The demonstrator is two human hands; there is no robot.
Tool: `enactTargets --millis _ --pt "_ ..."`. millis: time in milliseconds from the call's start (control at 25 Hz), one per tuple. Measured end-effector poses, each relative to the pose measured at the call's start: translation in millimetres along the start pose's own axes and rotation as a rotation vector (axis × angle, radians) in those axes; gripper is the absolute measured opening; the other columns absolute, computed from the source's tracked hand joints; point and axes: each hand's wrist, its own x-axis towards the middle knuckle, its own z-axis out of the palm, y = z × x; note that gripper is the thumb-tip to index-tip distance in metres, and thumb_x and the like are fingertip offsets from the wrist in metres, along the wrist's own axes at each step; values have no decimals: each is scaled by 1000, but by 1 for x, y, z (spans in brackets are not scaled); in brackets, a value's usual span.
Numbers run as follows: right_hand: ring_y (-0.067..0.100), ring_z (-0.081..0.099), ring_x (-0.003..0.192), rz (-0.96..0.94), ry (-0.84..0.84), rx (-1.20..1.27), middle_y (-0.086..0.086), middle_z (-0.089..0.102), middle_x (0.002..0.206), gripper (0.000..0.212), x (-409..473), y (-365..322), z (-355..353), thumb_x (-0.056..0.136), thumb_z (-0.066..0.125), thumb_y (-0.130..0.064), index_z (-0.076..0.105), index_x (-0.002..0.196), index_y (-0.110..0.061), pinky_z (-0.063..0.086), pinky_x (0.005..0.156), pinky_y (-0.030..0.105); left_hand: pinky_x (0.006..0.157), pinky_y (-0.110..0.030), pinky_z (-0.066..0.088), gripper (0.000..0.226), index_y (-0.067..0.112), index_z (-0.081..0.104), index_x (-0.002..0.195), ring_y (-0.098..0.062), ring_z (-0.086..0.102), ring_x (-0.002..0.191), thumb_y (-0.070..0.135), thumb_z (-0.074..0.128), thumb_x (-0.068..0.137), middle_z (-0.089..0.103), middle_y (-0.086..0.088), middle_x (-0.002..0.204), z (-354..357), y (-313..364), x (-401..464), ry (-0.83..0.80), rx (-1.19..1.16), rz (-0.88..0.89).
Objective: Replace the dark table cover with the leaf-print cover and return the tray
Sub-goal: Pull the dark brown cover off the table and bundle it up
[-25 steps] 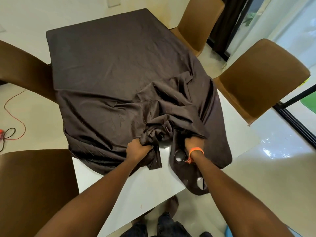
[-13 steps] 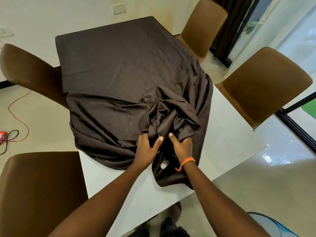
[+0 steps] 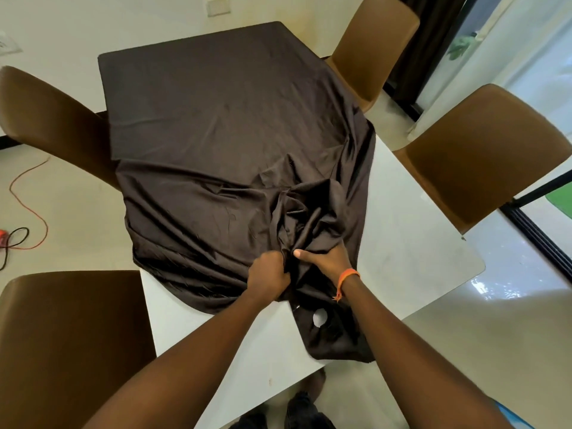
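The dark table cover (image 3: 216,125) lies over the far part of a white table (image 3: 411,243), bunched into folds near me. My left hand (image 3: 269,274) grips a fistful of the gathered cloth. My right hand (image 3: 325,258), with an orange band at the wrist, grips the bunch right beside it, thumb on top. A corner of the cover with a round hole (image 3: 320,317) hangs over the table's near edge. No leaf-print cover or tray is in view.
Brown chairs stand around the table: one at near left (image 3: 62,351), one at far left (image 3: 46,119), one at far right (image 3: 371,41), one at right (image 3: 479,156). Red and black cables (image 3: 24,230) lie on the floor at left. Glass doors are at right.
The cover has been drawn further toward me, baring more white table at the right. My hands came together on the bunch, and the holed corner now hangs lower over the near edge.
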Motion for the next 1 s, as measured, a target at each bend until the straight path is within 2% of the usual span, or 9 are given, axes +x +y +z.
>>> enactTargets --millis 160,240,400,560,680,800,880,960,1000 --pt "33 66 101 -2 100 -20 19 70 108 41 23 -39 18 67 84 -7 67 105 -2 54 89 52 60 -35 38 24 16 44 77 -37 61 82 27 64 87 59 -9 83 -20 19 -1 198 -106 6" --pt "35 66 102 -75 163 135 21 69 108 36 29 -78 28 73 78 -4 66 106 0 54 90 51 63 -36 42 14 11 52 82 -38 60 82 19 63 87 60 -12 87 -41 30 6 430 -268 -27" --pt "11 62 103 -492 307 145 3 65 112 50 13 -128 27 74 77 -28 57 117 -12 50 95 21 78 -28 50 27 6 60 109 -20 58 91 11 67 83 59 -11 105 -80 32 21 719 -457 152" --pt "25 54 122 -469 74 -73 16 50 132 56 -34 -35 27 86 67 -14 40 134 -4 45 103 46 78 -36 49 29 6 62 102 -31 58 93 24 62 79 60 -15 104 -50 7 0 154 -236 312" --pt "36 16 146 -262 -133 -782 13 16 158 69 -40 38 13 89 55 -18 25 151 -16 14 118 59 75 -41 48 33 15 59 84 -25 60 86 47 57 80 62 -5 87 -29 -7 -19 -194 -516 113" --pt "34 -16 148 -156 -265 -1096 9 -5 163 61 -41 55 8 88 48 -19 34 147 -13 -11 116 58 94 -33 48 91 14 49 128 -21 55 115 80 58 67 57 -2 126 -28 10 -5 -157 -809 -176" --pt "34 -7 149 -108 -369 -1099 10 10 161 43 -46 44 2 88 47 -15 50 130 -6 -10 117 55 99 -38 47 120 10 29 136 -28 50 123 85 66 49 45 -9 137 -28 27 7 -55 -824 -319" --pt "36 37 135 -30 -468 -943 16 50 138 22 -49 19 -15 89 51 -11 58 107 0 23 115 45 102 -45 46 134 16 19 135 -34 46 128 80 78 33 36 -12 143 -30 38 18 -47 -805 -414" --pt "36 54 115 -28 -496 -801 21 61 117 16 -48 6 -29 88 55 -8 61 97 4 40 99 38 101 -44 46 139 18 17 134 -35 45 128 78 80 26 30 -13 145 -30 43 22 -72 -740 -422"
